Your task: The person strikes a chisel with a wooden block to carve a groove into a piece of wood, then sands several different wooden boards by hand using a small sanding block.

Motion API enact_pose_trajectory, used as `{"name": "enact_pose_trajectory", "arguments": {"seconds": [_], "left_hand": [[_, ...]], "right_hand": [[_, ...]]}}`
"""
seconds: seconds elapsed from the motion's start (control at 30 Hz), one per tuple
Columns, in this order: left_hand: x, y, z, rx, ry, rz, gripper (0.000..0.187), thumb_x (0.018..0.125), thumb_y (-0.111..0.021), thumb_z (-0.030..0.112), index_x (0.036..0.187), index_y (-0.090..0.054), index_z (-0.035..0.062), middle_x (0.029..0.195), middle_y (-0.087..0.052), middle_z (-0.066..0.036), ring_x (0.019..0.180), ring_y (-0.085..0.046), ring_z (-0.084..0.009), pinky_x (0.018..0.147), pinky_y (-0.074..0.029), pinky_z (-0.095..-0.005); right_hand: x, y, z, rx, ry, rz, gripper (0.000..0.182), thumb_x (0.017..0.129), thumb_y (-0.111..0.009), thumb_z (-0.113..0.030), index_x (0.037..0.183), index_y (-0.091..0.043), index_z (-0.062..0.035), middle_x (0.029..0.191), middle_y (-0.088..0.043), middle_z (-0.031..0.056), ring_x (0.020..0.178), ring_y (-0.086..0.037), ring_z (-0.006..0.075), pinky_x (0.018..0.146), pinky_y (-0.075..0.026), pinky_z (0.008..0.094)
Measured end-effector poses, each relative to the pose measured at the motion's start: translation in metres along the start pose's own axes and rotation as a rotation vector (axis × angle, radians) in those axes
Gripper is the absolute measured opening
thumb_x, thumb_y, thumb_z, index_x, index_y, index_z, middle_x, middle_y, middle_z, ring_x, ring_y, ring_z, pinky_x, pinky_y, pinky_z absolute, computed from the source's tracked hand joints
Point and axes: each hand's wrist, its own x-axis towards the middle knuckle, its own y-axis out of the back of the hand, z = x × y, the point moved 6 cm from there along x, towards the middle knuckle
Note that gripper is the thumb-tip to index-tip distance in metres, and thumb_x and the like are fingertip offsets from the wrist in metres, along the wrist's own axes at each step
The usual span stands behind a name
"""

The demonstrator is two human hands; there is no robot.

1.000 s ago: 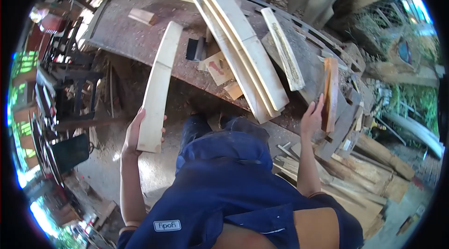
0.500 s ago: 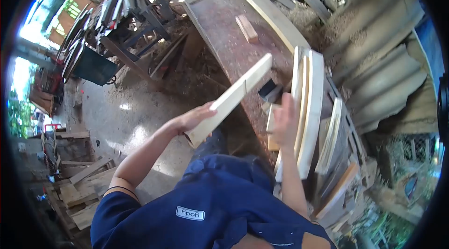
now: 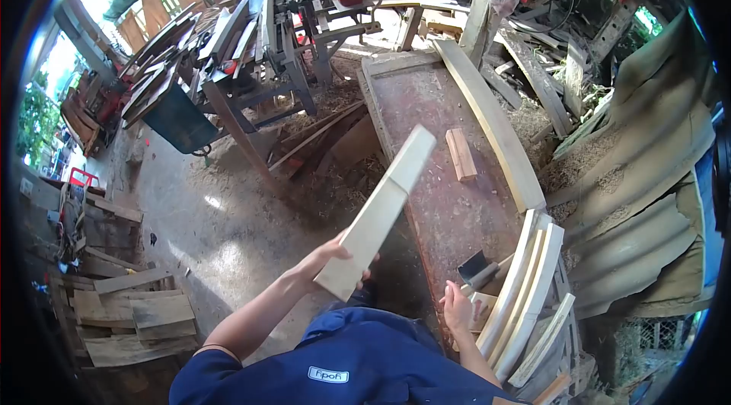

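Note:
My left hand (image 3: pixel 333 260) is closed around the wide lower end of a pale, planed wooden board (image 3: pixel 373 222). The board tilts up and away to the right, with a line across it near its narrower far end. My right hand (image 3: pixel 457 307) is low at the bench's near edge, fingers apart and nothing seen in them. Right beside its fingertips lies a tool with a dark, flat metal head (image 3: pixel 474 268) and a wooden handle. Several long, curved pale wood pieces (image 3: pixel 525 291) lie side by side just right of that hand.
A short wood block (image 3: pixel 461 155) lies on the reddish workbench (image 3: pixel 426 112), with a long curved plank (image 3: pixel 495 127) along its far-right edge. Corrugated sheets (image 3: pixel 647 146) stand at the right. Stacked boards (image 3: pixel 133 314) lie on the floor at left, and a dark green bin (image 3: pixel 179 119) hangs beyond.
The view has tilted up, showing more of the yard ahead. The board in my left hand points more steeply away. My right hand has lowered beside the dark-headed tool.

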Motion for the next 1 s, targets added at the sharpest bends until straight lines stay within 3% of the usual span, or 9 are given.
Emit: {"name": "enact_pose_trajectory", "arguments": {"seconds": [0.1, 0.2, 0.3, 0.43, 0.53, 0.67, 0.77, 0.87, 1.0], "left_hand": [[0.061, 0.043, 0.036, 0.113, -0.133, 0.126, 0.080, 0.078, -0.060, 0.015, 0.149, -0.024, 0.0155, 0.124, -0.052, -0.020, 0.093, -0.063, -0.0289, 0.076, -0.058, -0.0462], [0.140, 0.063, 0.068, -0.195, -0.217, 0.014, 0.066, 0.084, -0.057, 0.015, 0.145, -0.031, 0.0129, 0.122, -0.055, -0.019, 0.097, -0.062, -0.0305, 0.085, -0.055, -0.0480], [0.222, 0.096, 0.062, -0.457, -0.125, 0.116, 0.057, 0.092, -0.054, 0.019, 0.144, -0.030, 0.0107, 0.119, -0.055, -0.016, 0.099, -0.062, -0.0315, 0.086, -0.054, -0.0519], [0.322, 0.186, -0.017, -0.281, 0.070, 0.557, 0.050, 0.093, -0.063, 0.027, 0.135, -0.048, 0.0052, 0.119, -0.062, -0.012, 0.105, -0.064, -0.0285, 0.086, -0.053, -0.0495], [0.348, 0.218, -0.026, 0.430, -0.182, 0.812, 0.038, 0.088, -0.073, 0.034, 0.106, -0.070, 0.0005, 0.099, -0.073, -0.010, 0.086, -0.069, -0.0197, 0.079, -0.053, -0.0350], [0.349, 0.183, 0.005, 0.471, -0.050, 0.431, 0.046, 0.098, -0.057, 0.041, 0.112, -0.065, -0.0025, 0.091, -0.069, -0.012, 0.083, -0.070, -0.0195, 0.064, -0.059, -0.0370], [0.344, 0.204, 0.030, 0.793, 0.297, 0.551, 0.057, 0.101, -0.043, 0.050, 0.104, -0.063, -0.0032, 0.077, -0.069, -0.015, 0.065, -0.071, -0.0264, 0.057, -0.060, -0.0396], [0.330, 0.206, 0.057, 1.162, 0.019, 0.642, 0.048, 0.099, -0.048, 0.043, 0.100, -0.063, -0.0020, 0.075, -0.068, -0.018, 0.059, -0.069, -0.0275, 0.068, -0.058, -0.0405], [0.322, 0.214, 0.047, 1.169, 0.061, 0.544, 0.049, 0.093, -0.059, 0.033, 0.130, -0.051, 0.0005, 0.097, -0.067, -0.019, 0.077, -0.070, -0.0271, 0.071, -0.057, -0.0420]], "right_hand": [[0.027, -0.009, -0.010, 0.083, -0.134, 0.065, 0.030, 0.098, -0.052, -0.026, 0.119, -0.065, -0.0098, 0.077, -0.071, 0.0115, 0.076, -0.069, 0.0320, 0.070, -0.053, 0.0423], [0.062, -0.013, -0.051, 0.056, 0.033, 0.124, 0.029, 0.096, -0.054, -0.022, 0.119, -0.065, -0.0072, 0.091, -0.071, 0.0181, 0.085, -0.068, 0.0371, 0.076, -0.053, 0.0451], [0.077, -0.014, -0.075, 0.091, -0.018, 0.150, 0.027, 0.096, -0.053, -0.015, 0.118, -0.065, -0.0048, 0.084, -0.071, 0.0159, 0.081, -0.069, 0.0350, 0.073, -0.053, 0.0428], [0.069, -0.028, -0.071, 0.043, -0.065, 0.140, 0.027, 0.095, -0.054, -0.015, 0.117, -0.066, -0.0041, 0.087, -0.072, 0.0168, 0.083, -0.069, 0.0353, 0.076, -0.054, 0.0432], [0.054, -0.026, -0.062, -0.015, -0.082, 0.115, 0.026, 0.094, -0.055, -0.014, 0.115, -0.066, -0.0033, 0.090, -0.072, 0.0152, 0.087, -0.069, 0.0327, 0.079, -0.053, 0.0419], [0.049, -0.026, -0.038, -0.009, -0.240, 0.092, 0.026, 0.095, -0.055, -0.014, 0.117, -0.065, -0.0027, 0.099, -0.070, 0.0170, 0.094, -0.067, 0.0344, 0.083, -0.052, 0.0422], [0.077, -0.022, -0.045, -0.051, -0.173, 0.119, 0.031, 0.094, -0.056, -0.013, 0.122, -0.061, -0.0023, 0.110, -0.063, 0.0209, 0.107, -0.058, 0.0400, 0.091, -0.047, 0.0468], [0.138, -0.020, -0.046, 0.006, -0.126, 0.115, 0.044, 0.093, -0.058, -0.015, 0.134, -0.051, -0.0011, 0.126, -0.053, 0.0251, 0.119, -0.050, 0.0422, 0.100, -0.042, 0.0481], [0.254, -0.001, -0.060, -0.301, -0.007, 0.344, 0.076, 0.091, -0.064, -0.029, 0.152, -0.027, -0.0052, 0.146, -0.039, 0.0240, 0.132, -0.040, 0.0417, 0.108, -0.035, 0.0501]]}}
